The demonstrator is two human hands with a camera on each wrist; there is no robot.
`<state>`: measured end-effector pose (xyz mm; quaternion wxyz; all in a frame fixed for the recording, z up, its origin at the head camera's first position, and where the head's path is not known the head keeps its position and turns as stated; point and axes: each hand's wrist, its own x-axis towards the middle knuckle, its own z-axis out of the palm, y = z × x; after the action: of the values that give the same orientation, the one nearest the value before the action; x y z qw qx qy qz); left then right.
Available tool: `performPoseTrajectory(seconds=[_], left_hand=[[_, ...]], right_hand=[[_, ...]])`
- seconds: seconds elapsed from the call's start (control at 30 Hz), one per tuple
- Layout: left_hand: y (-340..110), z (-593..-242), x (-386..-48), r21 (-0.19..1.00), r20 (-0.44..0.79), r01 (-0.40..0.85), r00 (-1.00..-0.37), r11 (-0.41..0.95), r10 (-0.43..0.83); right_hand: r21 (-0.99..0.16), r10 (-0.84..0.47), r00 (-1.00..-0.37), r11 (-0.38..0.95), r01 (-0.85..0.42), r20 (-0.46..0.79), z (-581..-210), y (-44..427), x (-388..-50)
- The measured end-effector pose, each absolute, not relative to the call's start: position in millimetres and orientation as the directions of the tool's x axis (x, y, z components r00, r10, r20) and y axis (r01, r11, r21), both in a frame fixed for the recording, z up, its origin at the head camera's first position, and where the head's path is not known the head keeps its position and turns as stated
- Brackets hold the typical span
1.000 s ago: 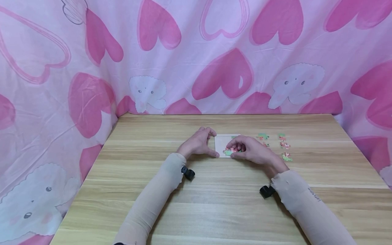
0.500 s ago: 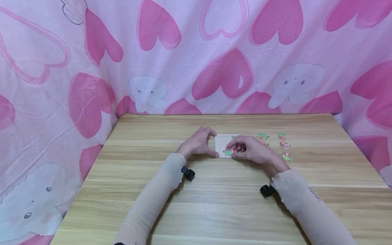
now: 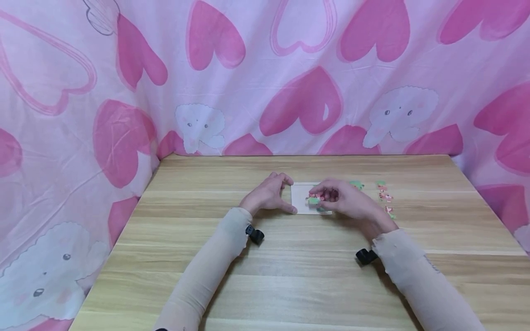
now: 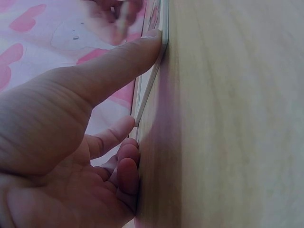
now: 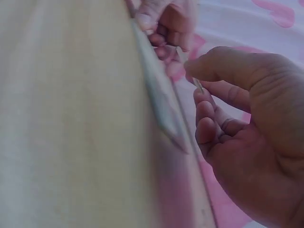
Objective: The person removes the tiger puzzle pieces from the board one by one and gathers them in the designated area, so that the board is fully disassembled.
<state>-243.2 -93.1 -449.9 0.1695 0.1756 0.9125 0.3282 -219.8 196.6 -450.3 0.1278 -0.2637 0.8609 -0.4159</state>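
Observation:
A white puzzle board (image 3: 300,193) lies on the table under both hands. My left hand (image 3: 267,193) grips its left end, thumb at the near corner and a finger at the far corner, as the left wrist view shows with the left thumb (image 4: 123,59) on the board's edge. Just above the board, my right hand (image 3: 345,198) pinches a green and red jigsaw piece (image 3: 313,201) between thumb and fingers. Seen edge-on in the right wrist view, that thin piece (image 5: 182,56) is apart from the board. Green shows at the board's near right, partly covered by the right hand.
To the right of the board, loose jigsaw pieces lie on the wooden table (image 3: 265,276), among them a green one (image 3: 357,185), a pink one (image 3: 385,196) and a green-pink one (image 3: 389,212). A pink heart-patterned curtain (image 3: 248,92) stands behind the table.
My right hand has risen off the board and shifted slightly right, lifting the jigsaw piece with it. More of the board's near right edge shows. My left hand stays put.

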Motion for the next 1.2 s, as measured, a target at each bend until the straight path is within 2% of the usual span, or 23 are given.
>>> performPoseTrajectory(seconds=[0.27,0.47,0.87,1.2], left_hand=[[-93,-449,-242,0.672,-0.204,0.191,-0.881,0.716,0.427],[-92,-451,-240,0.675,-0.207,0.183,-0.883,0.715,0.421],[-94,-451,-241,0.673,-0.2,0.195,-0.881,0.713,0.429],[-93,-449,-241,0.667,-0.189,0.209,-0.881,0.715,0.434]], right_hand=[[-0.776,-0.48,-0.876,0.531,-0.339,0.054,-427,219,-220],[-0.772,-0.456,-0.883,0.519,-0.366,0.113,-412,240,-215],[-0.721,-0.371,-0.917,0.596,-0.354,0.144,-407,279,-200],[-0.686,-0.408,-0.891,0.592,-0.423,0.196,-414,298,-187]])
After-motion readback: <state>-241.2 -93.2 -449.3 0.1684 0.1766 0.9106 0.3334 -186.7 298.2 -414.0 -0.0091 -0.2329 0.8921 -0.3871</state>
